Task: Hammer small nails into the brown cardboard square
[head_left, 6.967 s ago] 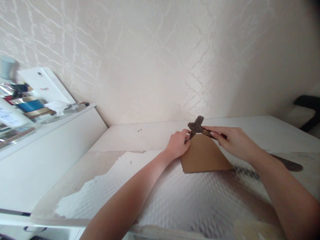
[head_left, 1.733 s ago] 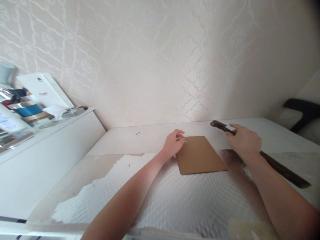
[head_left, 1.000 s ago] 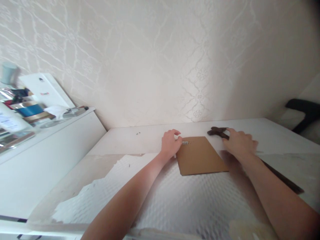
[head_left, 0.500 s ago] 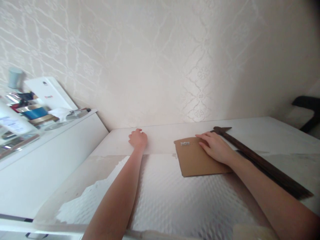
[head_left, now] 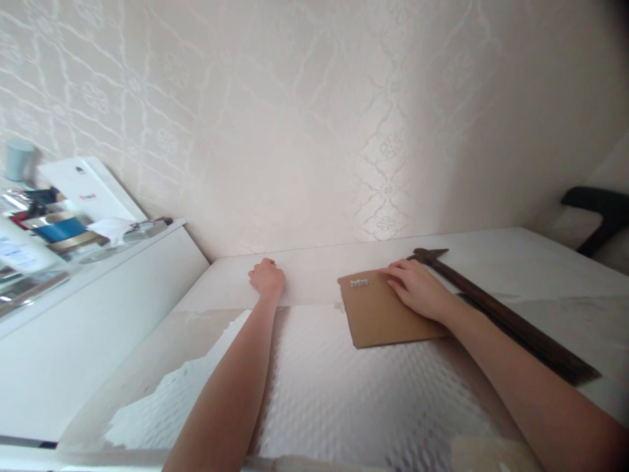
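My left hand [head_left: 266, 278] is at the back of the white tabletop, left of a brown cardboard piece [head_left: 378, 318]. Its fingers are curled together, and a tiny dark speck shows at the fingertips, too small to name. On the cardboard's upper right part lies my right hand [head_left: 417, 288], fingers stretched out flat over its edge. A short row of small silvery pieces [head_left: 359, 283], perhaps screws or nails, sits near the cardboard's upper left corner, with small holes to the right. Beside my right hand, a hammer [head_left: 491, 305] with a dark handle lies slantwise.
A quilted, shiny white sheet [head_left: 334, 380] covers the table's front. At left stands a white cabinet [head_left: 128, 301] carrying a white box [head_left: 91, 187], a blue roll [head_left: 59, 229] and other clutter. Patterned wallpaper [head_left: 285, 131] rises behind; a black armrest-like part [head_left: 597, 200] is at right.
The fingers of my left hand have drawn in more tightly, and a small dark speck now shows at their tips. My right hand stays on the cardboard. The view has shifted slightly.
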A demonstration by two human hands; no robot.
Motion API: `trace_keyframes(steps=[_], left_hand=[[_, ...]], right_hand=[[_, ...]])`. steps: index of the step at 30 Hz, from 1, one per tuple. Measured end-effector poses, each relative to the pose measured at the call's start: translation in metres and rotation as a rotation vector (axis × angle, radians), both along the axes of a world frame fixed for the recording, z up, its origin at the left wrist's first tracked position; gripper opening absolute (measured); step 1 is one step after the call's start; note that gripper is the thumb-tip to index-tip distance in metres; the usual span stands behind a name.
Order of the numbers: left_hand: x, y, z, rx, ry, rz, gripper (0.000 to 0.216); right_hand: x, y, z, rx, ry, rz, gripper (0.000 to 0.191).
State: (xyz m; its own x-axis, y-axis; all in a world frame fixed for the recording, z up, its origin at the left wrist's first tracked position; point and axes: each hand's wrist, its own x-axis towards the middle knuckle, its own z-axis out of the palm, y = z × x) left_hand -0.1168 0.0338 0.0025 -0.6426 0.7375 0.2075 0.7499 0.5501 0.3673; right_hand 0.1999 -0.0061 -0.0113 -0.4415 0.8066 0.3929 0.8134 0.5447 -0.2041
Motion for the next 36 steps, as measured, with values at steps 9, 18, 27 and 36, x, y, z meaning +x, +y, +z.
trace_keyframes(steps=[9,18,27,36], left_hand=[[0.001,-0.003,0.001,0.043,0.019,-0.032,0.031],[0.005,-0.005,0.004,0.058,-0.011,-0.006,0.029],[0.009,-0.006,0.007,0.097,-0.044,-0.021,0.029],[0.047,-0.010,0.008,0.275,-0.013,-0.356,0.022]], right_hand=[[-0.001,0.000,0.002,-0.013,-0.001,0.000,0.032],[0.000,0.001,0.002,-0.021,-0.007,-0.002,0.032],[0.000,0.000,0.003,-0.017,-0.005,-0.004,0.031],[-0.001,0.000,0.002,0.000,-0.008,-0.007,0.031]])
